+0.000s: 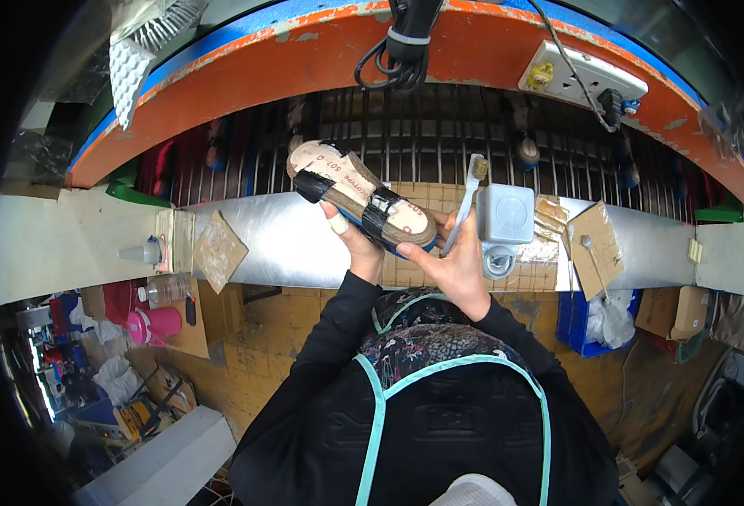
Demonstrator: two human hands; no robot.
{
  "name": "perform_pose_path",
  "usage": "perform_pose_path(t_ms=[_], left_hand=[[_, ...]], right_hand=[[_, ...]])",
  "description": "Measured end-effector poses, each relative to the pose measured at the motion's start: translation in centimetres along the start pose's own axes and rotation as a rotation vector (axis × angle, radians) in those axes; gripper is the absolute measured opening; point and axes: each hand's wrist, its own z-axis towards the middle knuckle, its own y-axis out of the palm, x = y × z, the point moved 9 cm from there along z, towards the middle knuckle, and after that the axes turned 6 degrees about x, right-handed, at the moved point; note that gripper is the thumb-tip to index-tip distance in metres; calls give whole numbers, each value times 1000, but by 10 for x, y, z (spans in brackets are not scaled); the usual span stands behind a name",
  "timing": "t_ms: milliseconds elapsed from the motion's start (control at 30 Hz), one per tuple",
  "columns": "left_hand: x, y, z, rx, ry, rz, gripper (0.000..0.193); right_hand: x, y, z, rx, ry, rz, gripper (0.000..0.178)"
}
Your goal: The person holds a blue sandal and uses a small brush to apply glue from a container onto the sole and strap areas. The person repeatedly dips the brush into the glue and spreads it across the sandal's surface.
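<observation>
A sandal [357,187] with black straps, a pale printed insole and a brown sole edge is held tilted above the metal bench [283,240]. My left hand [353,242] is closed around its near side from below, with a pale wrap on one finger. At the other end, my right hand [459,263] presses its thumb against the sandal's edge. That same hand also grips a toothbrush-like brush [472,190], white-handled with brownish bristles pointing up. Just right of it stands a grey square container [505,215], with a small clear cup [498,262] on its near side.
Beyond the bench runs a rack of metal rods [439,139] carrying other shoes, under an orange beam [262,80] with a socket strip [583,78]. Stained cardboard pieces [219,253] lie on the bench. A blue crate [576,325] and pink jug [154,325] stand below.
</observation>
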Motion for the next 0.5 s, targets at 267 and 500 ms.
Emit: perform_pose_path(t_ms=[267, 500], left_hand=[[-43, 3, 20, -25, -296, 2, 79], [-124, -12, 47, -57, -615, -36, 75]], right_hand=[[38, -5, 24, -127, 248, 341, 45], [114, -129, 103, 287, 261, 159, 48]])
